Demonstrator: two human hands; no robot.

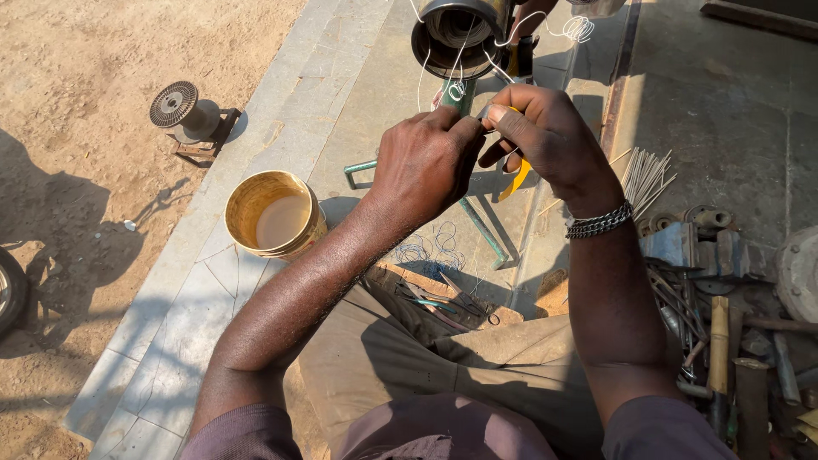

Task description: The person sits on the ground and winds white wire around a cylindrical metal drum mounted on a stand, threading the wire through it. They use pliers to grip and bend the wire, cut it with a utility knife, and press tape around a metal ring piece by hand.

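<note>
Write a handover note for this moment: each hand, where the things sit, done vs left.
Left hand: fingertips pinched on thin white wire, meeting the right.
Right hand: holds a yellow-handled tool, pinching the same spot.
The wire runs up to the round motor housing on its green stand.
Nearby: yellow bucket on the left, bundle of thin sticks and metal parts on the right.
Done: wire strands hang out of the housing.
Left: loose strands not yet tidied.
</note>
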